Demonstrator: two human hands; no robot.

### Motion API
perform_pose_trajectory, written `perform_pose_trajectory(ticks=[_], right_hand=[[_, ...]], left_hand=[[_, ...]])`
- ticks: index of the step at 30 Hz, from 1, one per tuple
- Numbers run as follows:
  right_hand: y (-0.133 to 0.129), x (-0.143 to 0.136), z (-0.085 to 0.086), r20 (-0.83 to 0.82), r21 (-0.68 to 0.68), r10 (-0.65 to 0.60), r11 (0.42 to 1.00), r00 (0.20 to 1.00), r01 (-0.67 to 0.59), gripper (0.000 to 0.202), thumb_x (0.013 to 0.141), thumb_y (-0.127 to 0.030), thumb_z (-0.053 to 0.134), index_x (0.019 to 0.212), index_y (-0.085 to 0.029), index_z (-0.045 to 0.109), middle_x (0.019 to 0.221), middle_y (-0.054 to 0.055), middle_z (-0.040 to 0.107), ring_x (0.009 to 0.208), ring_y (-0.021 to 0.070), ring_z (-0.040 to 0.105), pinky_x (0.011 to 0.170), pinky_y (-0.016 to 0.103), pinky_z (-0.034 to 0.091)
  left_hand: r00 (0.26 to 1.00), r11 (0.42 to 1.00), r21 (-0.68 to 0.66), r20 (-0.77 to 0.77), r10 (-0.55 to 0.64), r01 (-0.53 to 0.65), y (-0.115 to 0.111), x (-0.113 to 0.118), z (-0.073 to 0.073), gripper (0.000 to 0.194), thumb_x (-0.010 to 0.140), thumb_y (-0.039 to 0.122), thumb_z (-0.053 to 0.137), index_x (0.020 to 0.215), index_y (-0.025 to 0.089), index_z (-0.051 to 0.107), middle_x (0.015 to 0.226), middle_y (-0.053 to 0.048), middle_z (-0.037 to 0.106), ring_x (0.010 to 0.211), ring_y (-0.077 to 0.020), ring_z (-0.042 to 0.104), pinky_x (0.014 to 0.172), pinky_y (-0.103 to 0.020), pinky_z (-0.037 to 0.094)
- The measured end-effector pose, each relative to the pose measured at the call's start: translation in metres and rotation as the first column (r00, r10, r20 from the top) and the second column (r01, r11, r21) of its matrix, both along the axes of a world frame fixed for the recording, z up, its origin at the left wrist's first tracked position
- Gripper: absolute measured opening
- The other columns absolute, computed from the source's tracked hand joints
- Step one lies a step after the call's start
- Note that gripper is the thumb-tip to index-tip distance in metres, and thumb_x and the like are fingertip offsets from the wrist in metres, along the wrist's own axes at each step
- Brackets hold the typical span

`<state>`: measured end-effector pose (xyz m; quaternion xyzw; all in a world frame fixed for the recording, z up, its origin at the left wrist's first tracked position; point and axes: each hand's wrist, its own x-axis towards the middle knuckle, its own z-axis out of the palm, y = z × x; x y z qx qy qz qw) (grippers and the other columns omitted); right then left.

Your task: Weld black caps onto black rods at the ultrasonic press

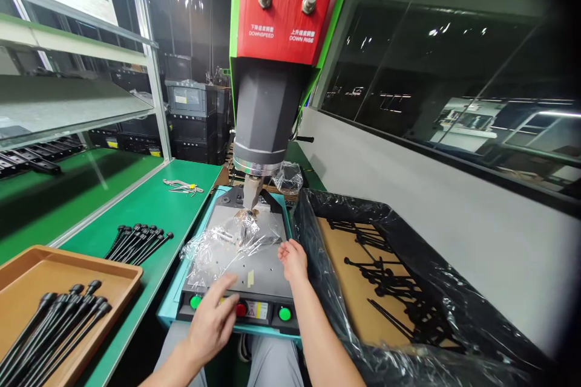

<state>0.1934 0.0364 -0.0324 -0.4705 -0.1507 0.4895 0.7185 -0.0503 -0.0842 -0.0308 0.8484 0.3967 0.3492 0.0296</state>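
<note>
My left hand (214,317) hovers over the front control panel (267,311) of the press, fingers apart and holding nothing. Above the right side of the metal work plate (227,266) is my right hand (294,260), its fingers loosely curled with nothing visible in them. Clear crinkled plastic film (218,248) covers much of the plate and lies around the fixture under the metal horn (252,192). The film hides details of the fixture. Green buttons (284,314) sit at both ends of the panel, and a red button (241,309) is partly behind my left hand.
On the left, an orange tray (131,275) holds black rods with knobbed ends (68,320). More such rods (138,242) and pliers (182,186) lie on the green table (190,172). A plastic-lined box (331,272) with black parts stands at right. The red press head (290,18) hangs overhead.
</note>
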Motion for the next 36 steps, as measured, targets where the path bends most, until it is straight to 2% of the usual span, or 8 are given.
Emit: perform_pose_trajectory(ticks=[2,7,10,12,17,21,27,36], right_hand=[[-0.026,0.000,-0.013,0.071,0.001,-0.009,1.000,0.997,0.009,0.039,0.058,-0.028,0.077,0.090,-0.018,0.057,0.060,-0.002,0.063,0.050,0.0111,0.056,0.043,0.018,0.043],[-0.103,0.002,-0.078,0.495,-0.172,0.195,0.977,0.847,-0.124,0.026,0.068,-0.043,0.068,0.069,-0.018,0.063,0.058,0.002,0.061,0.052,0.0155,0.055,0.044,0.022,0.041],[-0.131,0.004,-0.113,0.616,-0.240,0.258,0.961,0.745,-0.135,0.027,0.070,-0.047,0.061,0.065,-0.020,0.064,0.060,0.004,0.062,0.057,0.0211,0.058,0.050,0.029,0.045],[-0.139,0.005,-0.125,0.673,-0.245,0.255,0.963,0.695,-0.116,0.027,0.072,-0.048,0.057,0.070,-0.022,0.066,0.067,0.006,0.066,0.064,0.0247,0.061,0.058,0.033,0.048],[-0.139,0.002,-0.124,0.793,-0.268,0.241,0.963,0.560,-0.036,0.027,0.075,-0.047,0.051,0.078,-0.025,0.066,0.080,0.007,0.070,0.075,0.0270,0.065,0.071,0.035,0.050],[-0.138,0.002,-0.119,0.846,-0.263,0.261,0.963,0.465,-0.062,0.031,0.080,-0.045,0.042,0.080,-0.023,0.064,0.084,0.007,0.069,0.079,0.0246,0.064,0.075,0.033,0.048],[-0.141,0.009,-0.121,0.734,-0.297,0.353,0.935,0.581,-0.193,0.037,0.081,-0.053,0.046,0.080,-0.020,0.061,0.058,0.000,0.055,0.056,0.0190,0.053,0.053,0.027,0.040],[-0.155,-0.007,-0.096,0.518,-0.257,0.400,0.916,0.756,-0.308,0.043,0.076,-0.060,0.058,0.082,-0.018,0.062,0.055,-0.003,0.046,0.048,0.0133,0.042,0.043,0.023,0.028]], left_hand=[[0.999,0.987,-0.160,0.047,-0.012,0.019,-0.014,-0.015,-0.027,0.027,0.087,0.015,0.044,0.105,0.024,0.062,0.121,-0.010,0.062,0.114,-0.0218,0.058,0.095,-0.034,0.051],[0.937,0.804,-0.563,0.140,0.319,-0.189,-0.020,-0.053,-0.088,0.022,0.086,0.034,0.048,0.097,0.026,0.065,0.096,-0.003,0.072,0.087,-0.0214,0.069,0.068,-0.028,0.059],[0.890,0.733,-0.645,0.177,0.421,-0.218,-0.007,-0.064,-0.098,0.026,0.084,0.040,0.049,0.098,0.024,0.065,0.099,-0.002,0.072,0.092,-0.0225,0.068,0.076,-0.031,0.056],[0.865,0.697,-0.679,0.185,0.466,-0.230,0.002,-0.065,-0.097,0.030,0.084,0.044,0.047,0.097,0.022,0.065,0.098,-0.003,0.072,0.091,-0.0229,0.067,0.080,-0.033,0.054],[0.835,0.624,-0.735,0.148,0.530,-0.265,0.014,-0.059,-0.091,0.033,0.086,0.045,0.041,0.090,0.021,0.063,0.087,-0.001,0.071,0.078,-0.0213,0.067,0.073,-0.030,0.051],[0.847,0.601,-0.751,0.108,0.520,-0.274,0.016,-0.060,-0.088,0.031,0.087,0.043,0.038,0.086,0.022,0.061,0.078,0.000,0.069,0.072,-0.0195,0.064,0.068,-0.027,0.048],[0.879,0.636,-0.729,0.101,0.466,-0.254,-0.001,-0.068,-0.090,0.035,0.086,0.049,0.041,0.076,0.022,0.060,0.069,0.001,0.062,0.062,-0.0172,0.054,0.060,-0.024,0.042],[0.868,0.535,-0.781,-0.018,0.496,-0.322,-0.038,-0.087,-0.145,0.034,0.085,0.043,0.038,0.067,0.021,0.057,0.062,0.000,0.055,0.062,-0.0174,0.054,0.059,-0.023,0.041]])
